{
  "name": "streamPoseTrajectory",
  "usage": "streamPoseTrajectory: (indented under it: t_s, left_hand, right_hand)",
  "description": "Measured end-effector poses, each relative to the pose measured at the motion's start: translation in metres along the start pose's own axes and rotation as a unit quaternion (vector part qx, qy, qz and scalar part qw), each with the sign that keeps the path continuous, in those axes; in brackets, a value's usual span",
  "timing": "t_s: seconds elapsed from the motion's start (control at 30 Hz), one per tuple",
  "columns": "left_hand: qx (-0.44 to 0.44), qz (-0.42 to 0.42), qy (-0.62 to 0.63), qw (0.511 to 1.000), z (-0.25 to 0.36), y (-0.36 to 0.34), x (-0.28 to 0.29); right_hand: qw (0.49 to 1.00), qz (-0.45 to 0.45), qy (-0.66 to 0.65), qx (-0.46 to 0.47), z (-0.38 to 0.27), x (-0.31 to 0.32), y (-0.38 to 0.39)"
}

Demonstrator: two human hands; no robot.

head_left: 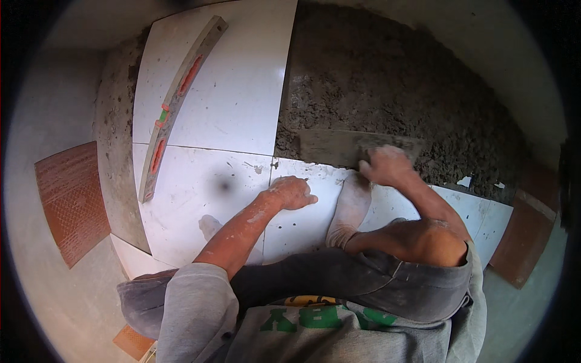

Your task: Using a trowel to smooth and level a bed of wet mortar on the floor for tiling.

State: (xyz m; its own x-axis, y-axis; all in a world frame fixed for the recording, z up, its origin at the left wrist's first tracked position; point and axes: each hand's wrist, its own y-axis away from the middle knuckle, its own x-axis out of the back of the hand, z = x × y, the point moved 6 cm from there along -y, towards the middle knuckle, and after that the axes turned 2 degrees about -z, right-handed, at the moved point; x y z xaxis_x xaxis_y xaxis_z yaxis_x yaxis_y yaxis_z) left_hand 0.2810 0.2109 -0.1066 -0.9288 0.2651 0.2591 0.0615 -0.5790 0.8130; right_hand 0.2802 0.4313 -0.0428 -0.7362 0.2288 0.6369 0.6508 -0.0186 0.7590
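Note:
My left hand (292,192) rests on the white tiles (305,230) near their seam, its fingers curled in with nothing visible in them. My right hand (385,162) grips a long flat mortar-smeared float (327,145) lying on the dark wet mortar (387,78) along the tiles' edge. Just below that hand is my foot (350,206) in a pale dusty covering, set on the tile. A long spirit level (181,103) with orange and green vial holders lies across the tiles on the left.
Brown tiles (72,202) lie on the floor at the left, with more brown tiles (526,236) at the right and another piece (134,342) at lower left. A bare rough strip (121,181) runs beside the white tiles. A pale wall (460,42) borders the mortar bed.

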Motion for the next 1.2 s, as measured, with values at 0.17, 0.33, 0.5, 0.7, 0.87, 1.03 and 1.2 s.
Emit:
streamPoseTrajectory:
  t_s: [0.17,0.33,0.5,0.7,0.87,1.03,1.2]
  left_hand:
    - [0.003,0.106,0.002,0.994,-0.002,-0.002,0.004]
    - [0.018,0.197,-0.086,0.976,-0.013,0.009,0.021]
    - [0.039,0.243,-0.081,0.966,-0.026,0.016,0.021]
    - [-0.074,0.312,-0.050,0.946,-0.003,0.008,0.024]
    - [-0.153,0.293,0.018,0.944,0.016,0.005,0.017]
    - [-0.193,0.329,0.034,0.924,0.025,0.019,0.021]
    - [-0.102,0.224,0.011,0.969,0.011,0.010,0.004]
  right_hand:
    - [0.997,0.074,-0.033,0.000,-0.008,0.016,-0.039]
    - [0.984,0.155,-0.047,-0.079,0.049,0.066,-0.054]
    - [0.994,0.101,-0.013,-0.037,0.013,0.056,-0.024]
    - [0.997,0.074,0.016,0.034,-0.006,0.028,-0.050]
    - [0.970,0.236,-0.021,-0.061,0.040,0.090,-0.079]
    - [0.989,0.146,-0.021,0.006,0.008,0.081,-0.054]
    - [0.997,0.031,0.021,0.061,-0.028,0.038,-0.062]
